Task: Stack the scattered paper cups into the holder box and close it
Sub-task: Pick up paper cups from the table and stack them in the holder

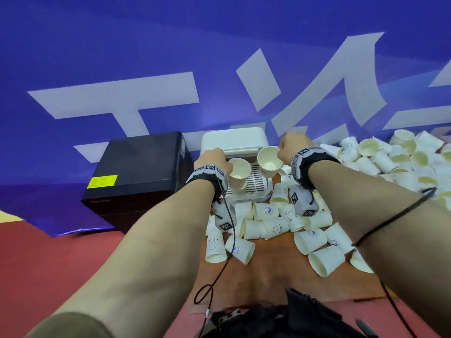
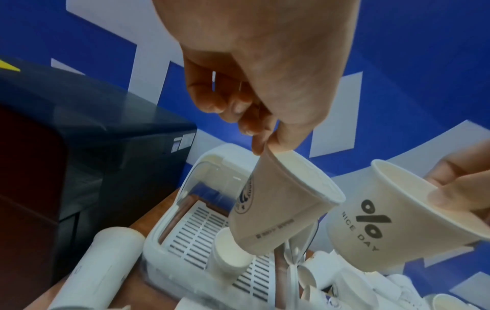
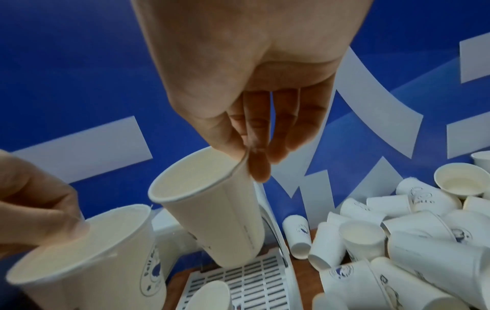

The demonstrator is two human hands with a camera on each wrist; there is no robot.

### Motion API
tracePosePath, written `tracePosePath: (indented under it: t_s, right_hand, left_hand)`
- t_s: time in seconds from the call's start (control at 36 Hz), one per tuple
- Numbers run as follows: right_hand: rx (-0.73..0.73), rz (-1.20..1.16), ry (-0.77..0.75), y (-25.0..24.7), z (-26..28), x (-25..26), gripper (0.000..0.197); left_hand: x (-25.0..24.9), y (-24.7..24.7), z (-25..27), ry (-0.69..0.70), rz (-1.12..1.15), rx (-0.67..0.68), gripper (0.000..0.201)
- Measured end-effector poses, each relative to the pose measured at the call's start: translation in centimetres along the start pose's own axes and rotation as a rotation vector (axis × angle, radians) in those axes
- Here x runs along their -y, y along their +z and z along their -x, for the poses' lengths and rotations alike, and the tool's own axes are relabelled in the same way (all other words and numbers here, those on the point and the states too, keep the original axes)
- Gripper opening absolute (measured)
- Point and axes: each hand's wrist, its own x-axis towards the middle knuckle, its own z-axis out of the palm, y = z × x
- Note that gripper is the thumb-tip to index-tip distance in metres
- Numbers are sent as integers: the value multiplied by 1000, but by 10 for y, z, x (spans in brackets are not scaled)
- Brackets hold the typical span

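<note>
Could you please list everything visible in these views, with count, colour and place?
White plastic holder box: one, lid open, slotted floor, centre, against the banner.
Paper cup inside the box: one, white, on the slotted floor.
Paper cup with round blue emblem: one, white, pinched at the rim above the box.
Paper cup printed NICE DAY: one, white, pinched at the rim beside the first.
Scattered paper cups: too many to count, white, heaped right of and in front of the box.
Black box with yellow label: one, left of the holder.
Blue banner with white lettering: one, behind.
Brown table: one, under the cups.
Left hand: holds the emblem cup.
Right hand: holds the NICE DAY cup.
</note>
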Motion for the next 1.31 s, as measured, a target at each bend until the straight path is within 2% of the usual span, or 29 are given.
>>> tracePosePath:
  t_s: [0.06,0.19,0.31,0.39,0.56,0.64,0.78,0.86,0.94,1.11,1.31]
  right_hand:
    - [38,1,11,10,-3,0,15]
    - [83,-6,6,28,-21,-3,28]
    - [100,0,3,46,-46,-6,22]
    - [187,31,21,53,-61,-8,10]
    - [295,74,47,75,-87,-23,17]
    - [245,24,49,84,-92,-29,12]
    - [247,3,54,90,-100,-30,8]
    - [271,-6,50,92,-103,-30,20]
    - [228,-73,62,93,-102,-28,24]
    - [155,-213,57,95,-97,-16,19]
    - [166,-302,10,107,-94,12,14]
  left_hand:
    - [4,11,-5,-11,0,3,14]
    - [6,31,-26,-89,3,28,9]
    - [9,50,-46,-172,56,11,14]
    - [10,62,-54,-211,84,37,19]
    - [8,80,-69,-261,81,80,20]
    - [7,88,-75,-302,109,99,25]
    - [7,94,-79,-311,124,120,28]
    - [7,94,-79,-314,141,128,28]
    - [9,94,-78,-316,154,120,26]
    - [22,97,-70,-309,147,154,22]
    - [44,103,-53,-356,116,182,21]
